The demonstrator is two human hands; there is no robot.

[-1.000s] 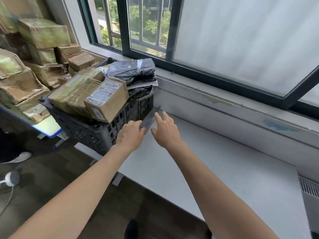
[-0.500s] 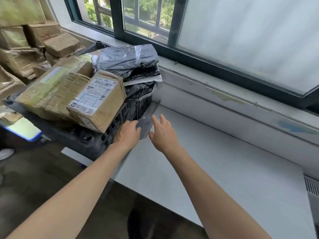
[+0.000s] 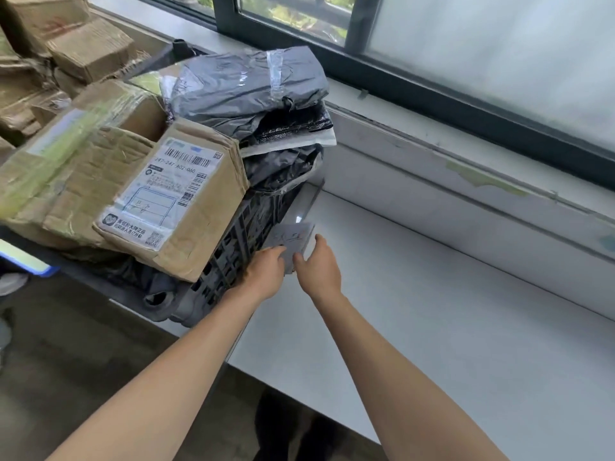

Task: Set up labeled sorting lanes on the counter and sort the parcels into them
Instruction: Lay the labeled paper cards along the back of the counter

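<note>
A black plastic crate (image 3: 229, 257) stands at the left end of the white counter (image 3: 432, 327), heaped with parcels. A cardboard box with a shipping label (image 3: 173, 197) leans at the front, and grey and black mailer bags (image 3: 246, 84) lie on top. A flat grey card with handwriting (image 3: 293, 241) leans against the crate's right side. My left hand (image 3: 266, 274) holds its lower left edge and my right hand (image 3: 319, 267) pinches its lower right edge. A second flat sheet (image 3: 309, 201) stands behind it.
More taped cardboard boxes (image 3: 66, 51) are stacked at the far left behind the crate. A window sill (image 3: 466, 141) and dark window frame run along the back of the counter. Dark floor lies below the counter's front edge.
The view has dropped and come closer. Both hands have closed in on the grey card beside the crate, and its handwritten face now shows.
</note>
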